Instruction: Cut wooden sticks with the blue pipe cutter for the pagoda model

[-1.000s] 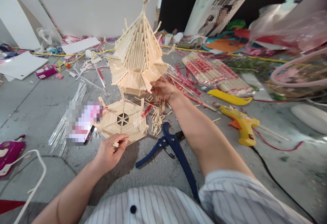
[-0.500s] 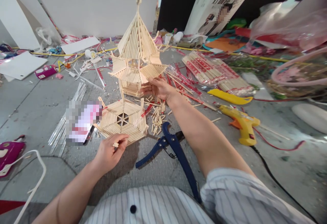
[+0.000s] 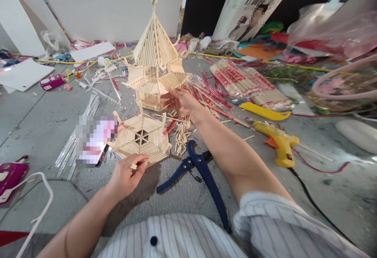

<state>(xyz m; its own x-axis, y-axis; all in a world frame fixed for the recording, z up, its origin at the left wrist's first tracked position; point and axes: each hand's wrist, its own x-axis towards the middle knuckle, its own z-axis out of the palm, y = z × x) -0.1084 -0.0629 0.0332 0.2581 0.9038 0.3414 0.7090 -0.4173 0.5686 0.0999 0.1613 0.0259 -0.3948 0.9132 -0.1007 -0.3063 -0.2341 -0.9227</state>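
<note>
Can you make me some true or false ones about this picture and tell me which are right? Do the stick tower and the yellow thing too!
1. The right hand is at the stick tower. True.
2. The stick tower has a flat top. False: its roof rises to a point with a thin spire.
3. The flat stick panel has six sides. True.
4. The glue gun is in the left hand. False: the yellow glue gun lies on the floor.
5. A small pale piece pokes out from the left hand. True.
6. The cutter has red handles. False: they are blue.
</note>
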